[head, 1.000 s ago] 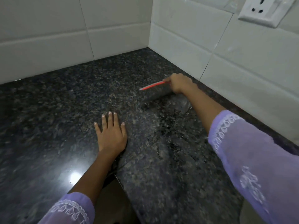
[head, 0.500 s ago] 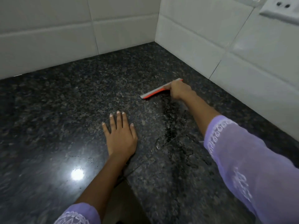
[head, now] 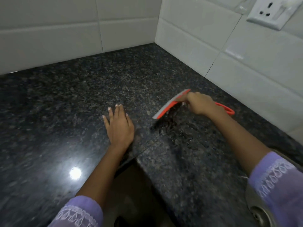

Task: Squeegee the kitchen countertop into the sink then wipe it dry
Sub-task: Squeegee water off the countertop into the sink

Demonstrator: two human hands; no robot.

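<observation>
An orange squeegee (head: 168,105) with a grey rubber blade lies angled on the dark speckled granite countertop (head: 68,112). My right hand (head: 200,104) grips its handle, whose orange loop end (head: 227,109) sticks out behind my wrist. A smear of water (head: 173,128) spreads on the stone just in front of the blade, toward me. My left hand (head: 118,126) rests flat on the counter, fingers spread, a little left of the blade. A steel sink (head: 260,212) with its drain shows at the bottom right corner.
White tiled walls (head: 205,46) meet in a corner behind the counter. A white wall socket (head: 272,12) sits at the top right. The counter's front edge forms an inner corner near my left forearm, with a dark gap (head: 131,194) below.
My right hand has drawn the squeegee back toward me and turned it, so the blade now slants more steeply and the handle loop shows. The left hand has stayed flat in place.
</observation>
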